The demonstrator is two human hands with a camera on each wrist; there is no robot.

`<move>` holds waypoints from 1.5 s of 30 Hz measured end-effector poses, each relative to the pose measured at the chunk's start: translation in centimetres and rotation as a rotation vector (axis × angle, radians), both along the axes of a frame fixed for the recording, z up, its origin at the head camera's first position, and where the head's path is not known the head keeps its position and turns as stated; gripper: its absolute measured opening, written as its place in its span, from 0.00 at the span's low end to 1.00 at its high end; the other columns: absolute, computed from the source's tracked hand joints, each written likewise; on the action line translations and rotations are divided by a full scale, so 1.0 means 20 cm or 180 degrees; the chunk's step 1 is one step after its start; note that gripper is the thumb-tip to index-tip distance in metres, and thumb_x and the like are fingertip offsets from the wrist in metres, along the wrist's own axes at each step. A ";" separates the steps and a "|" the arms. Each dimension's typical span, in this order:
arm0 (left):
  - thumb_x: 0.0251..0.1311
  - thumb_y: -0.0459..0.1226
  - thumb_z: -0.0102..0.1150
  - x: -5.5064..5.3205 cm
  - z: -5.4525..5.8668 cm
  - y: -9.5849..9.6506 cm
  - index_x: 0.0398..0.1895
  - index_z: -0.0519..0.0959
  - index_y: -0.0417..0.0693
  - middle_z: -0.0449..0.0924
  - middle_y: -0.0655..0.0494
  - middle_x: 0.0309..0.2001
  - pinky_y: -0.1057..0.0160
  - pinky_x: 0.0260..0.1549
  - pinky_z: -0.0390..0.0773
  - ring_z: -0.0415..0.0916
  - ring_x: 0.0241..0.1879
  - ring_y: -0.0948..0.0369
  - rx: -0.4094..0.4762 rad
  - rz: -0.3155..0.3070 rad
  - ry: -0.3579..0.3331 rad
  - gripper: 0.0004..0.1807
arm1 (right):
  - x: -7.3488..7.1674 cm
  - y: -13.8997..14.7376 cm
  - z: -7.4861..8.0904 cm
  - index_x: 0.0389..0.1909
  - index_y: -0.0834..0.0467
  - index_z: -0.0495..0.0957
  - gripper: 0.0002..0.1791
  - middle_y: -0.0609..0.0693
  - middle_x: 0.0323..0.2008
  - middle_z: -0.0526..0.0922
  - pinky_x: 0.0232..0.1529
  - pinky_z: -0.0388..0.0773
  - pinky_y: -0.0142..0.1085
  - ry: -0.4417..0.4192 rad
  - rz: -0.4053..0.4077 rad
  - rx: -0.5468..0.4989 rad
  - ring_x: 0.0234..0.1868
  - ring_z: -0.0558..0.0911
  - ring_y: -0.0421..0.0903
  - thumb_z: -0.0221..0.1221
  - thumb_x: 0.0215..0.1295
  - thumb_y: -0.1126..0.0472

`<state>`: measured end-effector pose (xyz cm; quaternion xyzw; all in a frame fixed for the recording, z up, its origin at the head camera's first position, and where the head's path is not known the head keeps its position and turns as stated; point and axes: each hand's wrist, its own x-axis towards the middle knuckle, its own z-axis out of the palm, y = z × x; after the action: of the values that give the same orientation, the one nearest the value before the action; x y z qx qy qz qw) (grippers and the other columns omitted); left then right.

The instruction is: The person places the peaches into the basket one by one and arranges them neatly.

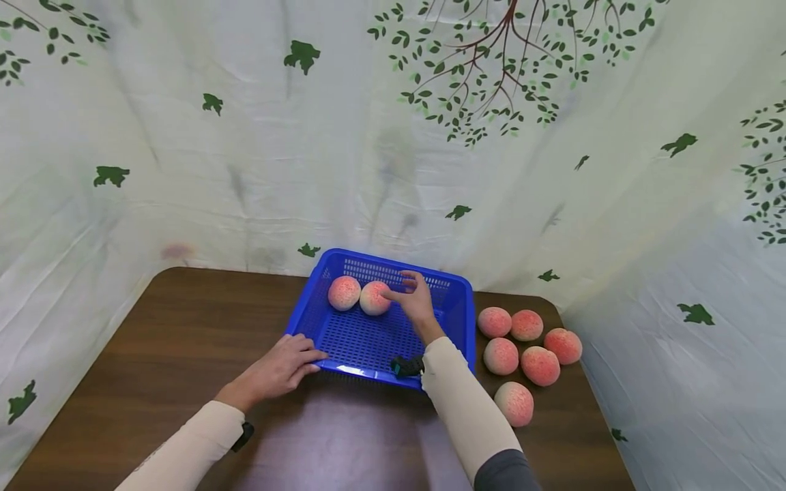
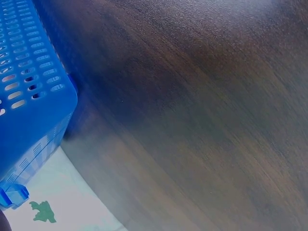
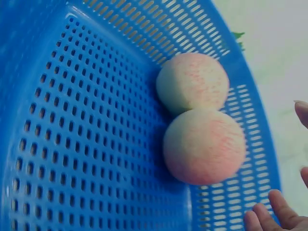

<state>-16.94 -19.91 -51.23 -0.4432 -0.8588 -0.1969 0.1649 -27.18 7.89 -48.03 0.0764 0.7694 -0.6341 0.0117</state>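
Near the front edge of the dark wood-grain desk [image 1: 153,354], two forearms in pale sleeves extend forward. The left hand [image 1: 284,368] lies flat on the desk surface with fingers relaxed and spread, fingertips touching the near left corner of the blue basket [image 1: 344,341]; it holds nothing. The basket is a shallow rectangular tray of perforated blue plastic with a raised rim, set at the middle of the desk toward the back edge; most of its slotted floor is bare. The right hand [image 1: 414,296] reaches over the near rim into the basket, fingers loosely extended and apart, fingertips at or just beside the nearer peach [image 1: 374,298]; whether they actually touch it cannot be told, and the wrist view shows the fingers [image 3: 284,211] spread clear of the fruit. That peach, round, pale cream with a stippled pink blush, rests against a second peach [image 1: 344,293] of the same look; both lie in the far left part of the basket, close to its back wall. On the right side of the desk, just outside the basket's right wall, six loose peaches [image 1: 522,351] lie in a cluster that runs toward the right edge. The left half of the desk offers open surface. A white cloth backdrop [image 1: 245,136] printed with green leaves rises behind the back edge.
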 end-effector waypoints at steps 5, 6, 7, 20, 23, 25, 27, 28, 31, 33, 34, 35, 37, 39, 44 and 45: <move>0.58 0.36 0.64 0.00 0.01 0.01 0.42 0.84 0.49 0.76 0.60 0.33 0.60 0.37 0.65 0.67 0.35 0.61 -0.0084 0.0056 -0.0133 0.09 | 0.05 0.10 0.04 0.63 0.53 0.69 0.37 0.58 0.63 0.68 0.57 0.69 0.52 0.0005 0.0066 0.0061 0.64 0.66 0.58 0.73 0.50 0.58; 0.58 0.36 0.64 0.00 0.01 0.01 0.42 0.84 0.49 0.76 0.60 0.33 0.60 0.37 0.66 0.67 0.35 0.61 -0.0097 0.0062 -0.0144 0.09 | 0.07 0.12 0.05 0.63 0.53 0.68 0.37 0.57 0.63 0.68 0.58 0.68 0.52 0.0002 0.0078 0.0059 0.65 0.66 0.58 0.73 0.51 0.58; 0.58 0.36 0.63 0.00 0.01 0.01 0.42 0.84 0.49 0.76 0.60 0.33 0.60 0.37 0.66 0.67 0.35 0.61 -0.0111 0.0063 -0.0148 0.09 | 0.08 0.14 0.06 0.63 0.53 0.68 0.37 0.57 0.63 0.68 0.58 0.68 0.53 -0.0001 0.0089 0.0065 0.65 0.66 0.58 0.73 0.51 0.58; 0.59 0.36 0.63 0.00 0.00 0.02 0.41 0.83 0.47 0.76 0.59 0.35 0.58 0.38 0.67 0.69 0.35 0.60 -0.0112 0.0075 -0.0108 0.08 | 0.21 0.42 0.08 0.65 0.59 0.65 0.37 0.62 0.65 0.66 0.59 0.67 0.56 0.0172 0.0355 -0.0080 0.64 0.67 0.60 0.70 0.55 0.61; 0.60 0.37 0.62 0.00 0.00 0.02 0.41 0.83 0.46 0.77 0.58 0.35 0.58 0.38 0.67 0.69 0.35 0.60 -0.0101 0.0067 -0.0089 0.08 | 0.24 0.49 0.08 0.66 0.60 0.64 0.36 0.62 0.64 0.67 0.59 0.67 0.55 0.0215 0.0399 -0.0085 0.63 0.69 0.59 0.69 0.57 0.62; 0.62 0.38 0.61 -0.01 0.00 0.02 0.41 0.83 0.46 0.77 0.58 0.35 0.58 0.38 0.67 0.69 0.35 0.59 -0.0088 0.0055 -0.0062 0.08 | 0.26 0.53 0.08 0.64 0.59 0.66 0.35 0.61 0.64 0.68 0.59 0.67 0.54 0.0233 0.0389 -0.0082 0.63 0.70 0.58 0.69 0.57 0.61; 0.63 0.39 0.59 -0.01 0.00 0.02 0.41 0.83 0.45 0.77 0.58 0.35 0.58 0.37 0.67 0.70 0.35 0.59 -0.0078 0.0050 -0.0044 0.08 | 0.28 0.57 0.08 0.64 0.59 0.66 0.34 0.61 0.63 0.68 0.59 0.67 0.54 0.0255 0.0382 -0.0106 0.62 0.71 0.57 0.69 0.57 0.60; 0.64 0.39 0.59 -0.01 0.00 0.02 0.41 0.83 0.45 0.77 0.58 0.35 0.58 0.37 0.67 0.70 0.35 0.59 -0.0075 0.0052 -0.0035 0.09 | 0.29 0.59 0.08 0.63 0.59 0.66 0.34 0.62 0.63 0.68 0.59 0.68 0.54 0.0269 0.0373 -0.0127 0.61 0.72 0.57 0.69 0.57 0.60; 0.65 0.40 0.58 -0.01 0.00 0.02 0.41 0.83 0.45 0.77 0.58 0.34 0.57 0.37 0.67 0.70 0.35 0.59 -0.0080 0.0064 -0.0034 0.10 | 0.33 0.65 0.09 0.63 0.61 0.65 0.32 0.63 0.63 0.68 0.60 0.67 0.53 0.0294 0.0334 -0.0219 0.60 0.73 0.57 0.67 0.59 0.62; 0.64 0.40 0.58 -0.01 0.00 0.02 0.42 0.82 0.45 0.77 0.58 0.35 0.58 0.37 0.67 0.70 0.36 0.59 -0.0104 0.0088 -0.0052 0.09 | 0.36 0.69 0.09 0.62 0.63 0.66 0.31 0.63 0.62 0.69 0.60 0.68 0.53 0.0328 0.0293 -0.0241 0.59 0.74 0.57 0.66 0.60 0.64; 0.64 0.40 0.59 -0.01 0.00 0.02 0.42 0.82 0.46 0.77 0.58 0.35 0.58 0.37 0.67 0.70 0.36 0.59 -0.0117 0.0101 -0.0057 0.09 | 0.37 0.70 0.09 0.62 0.64 0.66 0.30 0.64 0.61 0.70 0.60 0.68 0.52 0.0357 0.0268 -0.0235 0.58 0.75 0.58 0.65 0.61 0.65; 0.63 0.39 0.60 -0.01 0.00 0.02 0.42 0.82 0.46 0.76 0.58 0.35 0.58 0.37 0.67 0.70 0.36 0.59 -0.0130 0.0115 -0.0066 0.09 | 0.38 0.72 0.09 0.62 0.64 0.66 0.29 0.64 0.60 0.71 0.59 0.69 0.51 0.0376 0.0251 -0.0225 0.58 0.75 0.59 0.64 0.61 0.66; 0.61 0.38 0.61 -0.01 0.00 0.03 0.42 0.82 0.46 0.76 0.58 0.35 0.58 0.37 0.67 0.69 0.36 0.59 -0.0149 0.0138 -0.0080 0.09 | 0.40 0.76 0.08 0.61 0.65 0.67 0.28 0.65 0.59 0.72 0.58 0.71 0.47 0.0413 0.0224 -0.0204 0.58 0.75 0.59 0.64 0.61 0.67; 0.59 0.37 0.63 -0.01 0.00 0.03 0.42 0.82 0.46 0.76 0.58 0.35 0.58 0.38 0.67 0.69 0.36 0.59 -0.0154 0.0158 -0.0090 0.09 | 0.42 0.80 0.07 0.60 0.65 0.67 0.27 0.66 0.59 0.72 0.55 0.73 0.41 0.0448 0.0237 -0.0218 0.58 0.75 0.60 0.63 0.62 0.68; 0.56 0.35 0.65 -0.01 0.00 0.04 0.42 0.82 0.46 0.76 0.59 0.35 0.58 0.37 0.66 0.68 0.36 0.60 -0.0146 0.0172 -0.0055 0.10 | 0.48 0.90 0.03 0.60 0.69 0.65 0.27 0.69 0.57 0.71 0.50 0.76 0.32 0.0533 0.0375 -0.0336 0.59 0.73 0.65 0.62 0.62 0.70; 0.55 0.35 0.66 -0.01 0.00 0.04 0.42 0.83 0.46 0.76 0.59 0.35 0.59 0.37 0.66 0.68 0.36 0.60 -0.0140 0.0168 -0.0040 0.11 | 0.49 0.93 0.02 0.60 0.70 0.65 0.27 0.68 0.56 0.72 0.49 0.76 0.32 0.0561 0.0388 -0.0322 0.58 0.73 0.65 0.63 0.61 0.70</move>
<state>-17.17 -19.15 -51.16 -0.4227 -0.8753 -0.1764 0.1549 -17.38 26.40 -47.60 -0.0272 0.7376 -0.6745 -0.0137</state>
